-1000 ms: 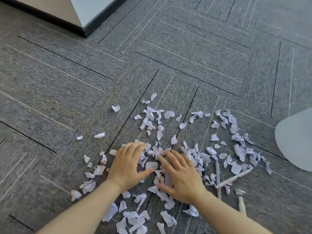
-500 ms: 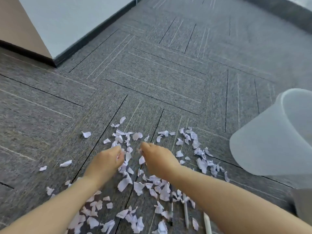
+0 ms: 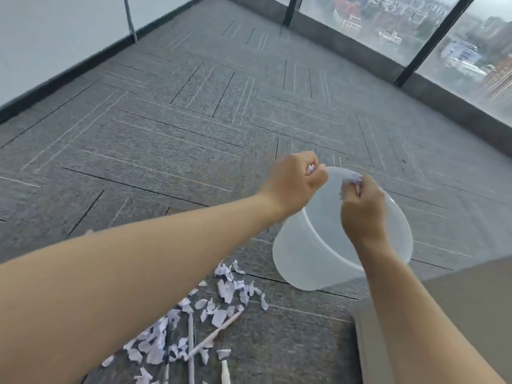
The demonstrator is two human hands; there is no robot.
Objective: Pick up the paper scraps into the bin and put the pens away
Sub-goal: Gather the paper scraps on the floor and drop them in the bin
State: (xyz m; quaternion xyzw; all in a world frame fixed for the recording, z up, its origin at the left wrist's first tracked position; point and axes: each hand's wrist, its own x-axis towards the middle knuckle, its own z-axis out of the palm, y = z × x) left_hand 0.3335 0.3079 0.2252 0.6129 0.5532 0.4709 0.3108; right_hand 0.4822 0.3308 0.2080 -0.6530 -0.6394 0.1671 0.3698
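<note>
A translucent white plastic bin (image 3: 310, 261) stands on the grey carpet at centre right. My left hand (image 3: 295, 182) is a fist closed on white paper scraps, held at the bin's left rim. My right hand (image 3: 363, 209) hovers over the bin's mouth, pinching a crumpled bunch of scraps at its fingertips. Many torn white paper scraps (image 3: 227, 289) still lie on the carpet below my left forearm. Among them lie several white pens (image 3: 213, 338), some partly covered by scraps.
A beige furniture surface (image 3: 471, 314) fills the lower right corner, close to the bin. A white wall with dark skirting (image 3: 63, 76) runs along the left, and floor-to-ceiling windows (image 3: 415, 29) run along the far right.
Both hands closed on scraps from the pile, lifted off the carpet and swung right to the bin. My head turned up and right, bringing the whole bin and the windows into view.
</note>
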